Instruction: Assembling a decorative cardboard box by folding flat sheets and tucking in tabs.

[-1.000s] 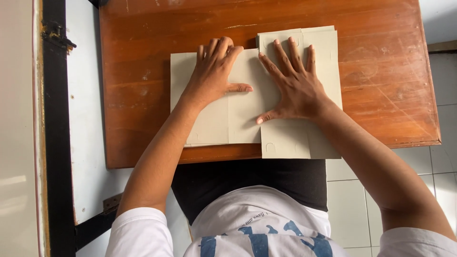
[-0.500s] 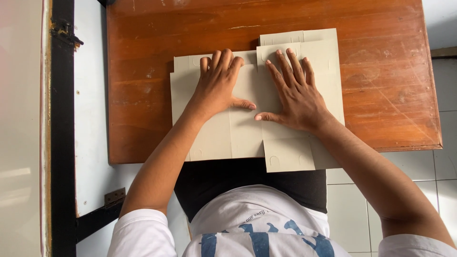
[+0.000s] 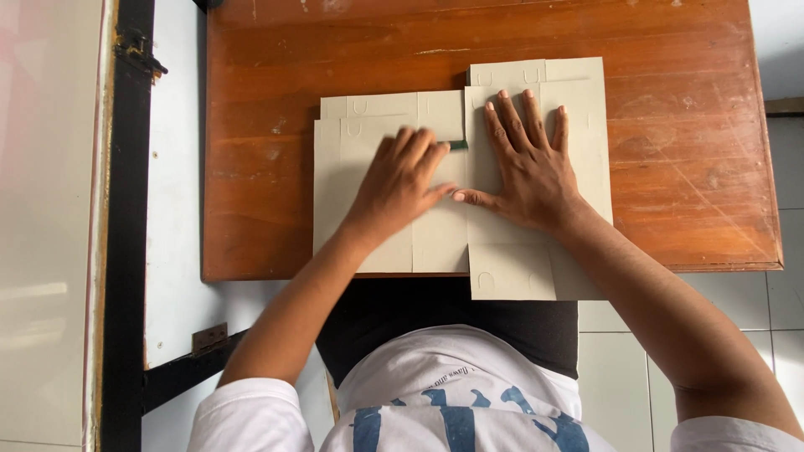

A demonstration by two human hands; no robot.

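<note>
My left hand [image 3: 402,180], fingers curled, presses the cardboard sheet [image 3: 368,192]; my right hand [image 3: 528,172] lies spread flat just beside it.

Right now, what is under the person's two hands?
Flat beige cardboard on a wooden table. Left hand curls, right hand lies flat. A dark green bit shows; the rest is covered.
</note>
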